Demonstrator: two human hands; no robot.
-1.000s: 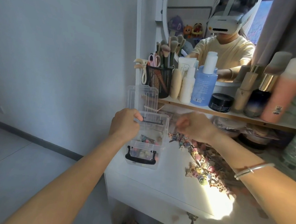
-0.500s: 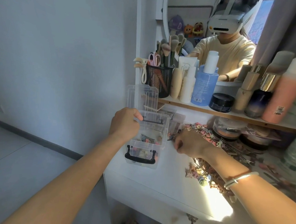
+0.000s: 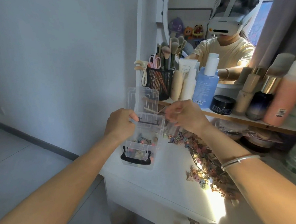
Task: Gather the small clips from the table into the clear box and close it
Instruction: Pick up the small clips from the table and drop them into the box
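The clear box stands open at the white table's left edge. Its lid is tilted up behind it and a black handle is on its front. Several small coloured clips lie inside the box. My left hand grips the box's left rim, thumb hooked over the edge. My right hand hovers above the box's back right corner with its fingertips bunched in a pinch; what they pinch is mostly hidden. A long heap of small clips lies on the table to the right of the box, under my right forearm.
A wooden shelf behind carries a black mesh brush cup, a blue bottle, a black jar and taller bottles. Jars sit under the shelf. A mirror above reflects the person. The table's edge drops to the floor at the left.
My right hand has risen from the clip heap on the table and moved left and up over the box. My left hand has stayed on the rim.
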